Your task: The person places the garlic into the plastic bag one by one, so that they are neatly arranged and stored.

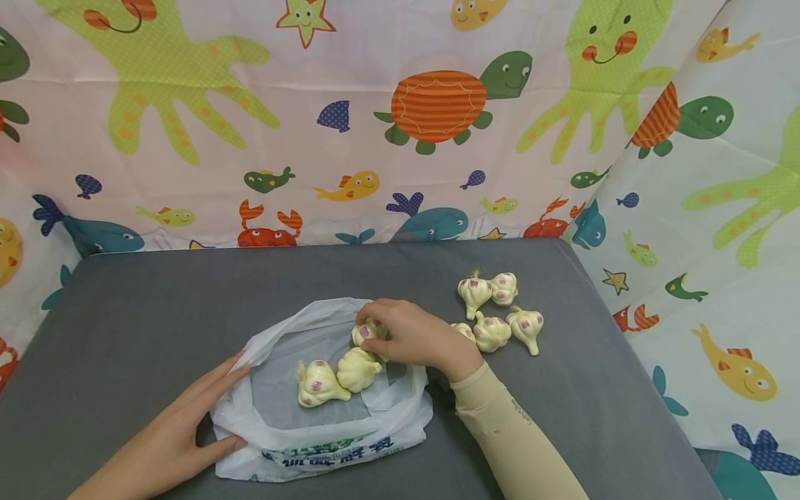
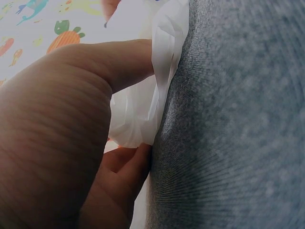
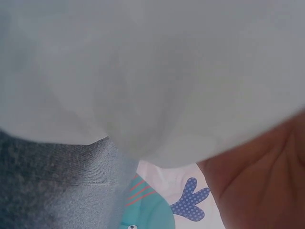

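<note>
A white plastic bag (image 1: 400, 417) lies with its mouth spread wide, blue and green print along its front. My left hand (image 1: 187, 417) rests against the bag's left side, fingers extended along the rim and thumb lower at the front; in the left wrist view the thumb meets the crumpled plastic (image 2: 164, 52). Inside the mouth, my right hand (image 1: 409, 337) holds a garlic bulb (image 1: 361, 335) between thumb and fingers. Two more bulbs lie beside it in the bag, one plain cream (image 1: 357, 369), one purple-marked (image 1: 317, 385). White plastic (image 3: 152, 86) fills most of the right wrist view.
Several garlic bulbs (image 1: 491, 332) are grouped on the grey tabletop (image 1: 156, 312) to the right of the bag, partly behind my right wrist. A cloth with printed sea animals (image 1: 337, 62) hangs along the back and sides of the table.
</note>
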Demonstrator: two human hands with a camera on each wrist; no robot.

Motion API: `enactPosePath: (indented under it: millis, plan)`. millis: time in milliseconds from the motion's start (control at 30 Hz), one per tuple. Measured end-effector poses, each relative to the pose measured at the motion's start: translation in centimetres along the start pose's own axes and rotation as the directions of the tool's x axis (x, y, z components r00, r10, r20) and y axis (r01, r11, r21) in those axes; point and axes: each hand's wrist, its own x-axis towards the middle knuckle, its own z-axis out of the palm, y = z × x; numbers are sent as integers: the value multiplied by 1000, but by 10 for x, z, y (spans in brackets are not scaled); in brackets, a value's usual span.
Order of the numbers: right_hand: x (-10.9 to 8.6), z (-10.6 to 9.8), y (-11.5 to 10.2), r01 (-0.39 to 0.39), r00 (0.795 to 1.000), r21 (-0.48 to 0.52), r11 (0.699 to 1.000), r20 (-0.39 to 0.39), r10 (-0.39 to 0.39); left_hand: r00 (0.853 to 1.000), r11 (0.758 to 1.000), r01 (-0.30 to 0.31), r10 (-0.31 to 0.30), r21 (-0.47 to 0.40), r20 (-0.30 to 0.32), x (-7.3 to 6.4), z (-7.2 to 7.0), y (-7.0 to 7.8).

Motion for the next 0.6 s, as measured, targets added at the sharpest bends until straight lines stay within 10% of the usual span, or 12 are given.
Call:
enactPosePath:
  millis: [600]
  plan:
    - [1,1,1,-6,1000,-11,1000,10,6,999,998,41,-42,48,27,0,-2,1]
